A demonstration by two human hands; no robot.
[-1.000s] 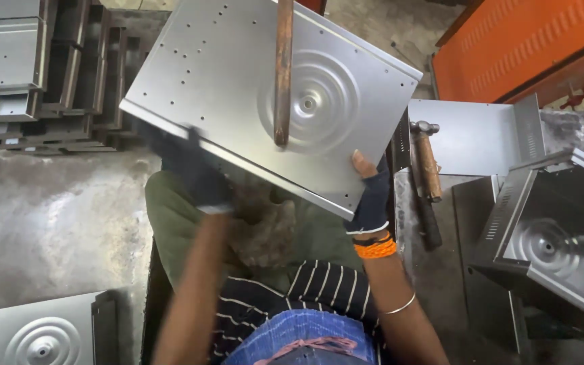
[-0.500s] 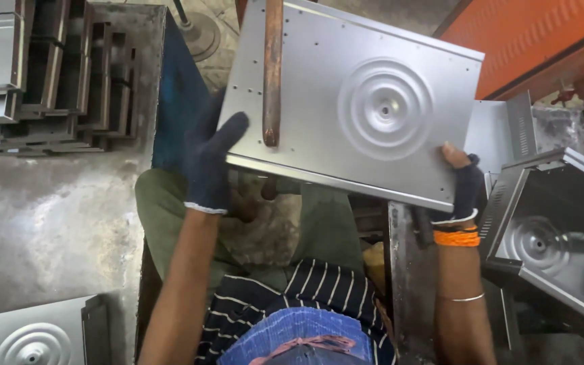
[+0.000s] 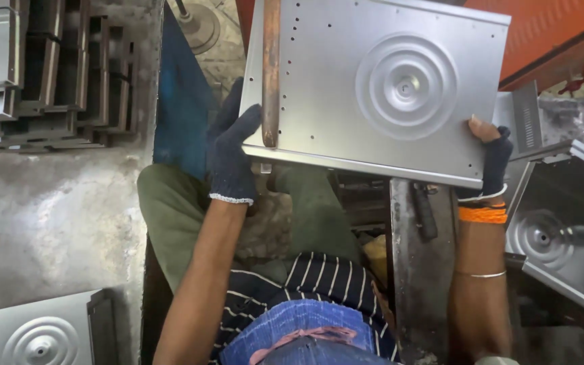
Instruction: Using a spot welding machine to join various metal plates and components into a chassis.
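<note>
Left hand (image 3: 232, 157), dark-gloved, grips grey sheet-metal panel with pressed rings (image 3: 373, 91) by near-left edge | right hand (image 3: 491, 165) clamps right corner

Only one view is given, taken from a camera worn on the person's head. It is pointed almost straight down, past the striped shirt (image 3: 305, 284) and the knees to the grey floor (image 3: 49, 223). The metal panel (image 3: 373, 88) is seen from close up, held between the left hand (image 3: 230, 152) and right hand (image 3: 489, 159).
</note>
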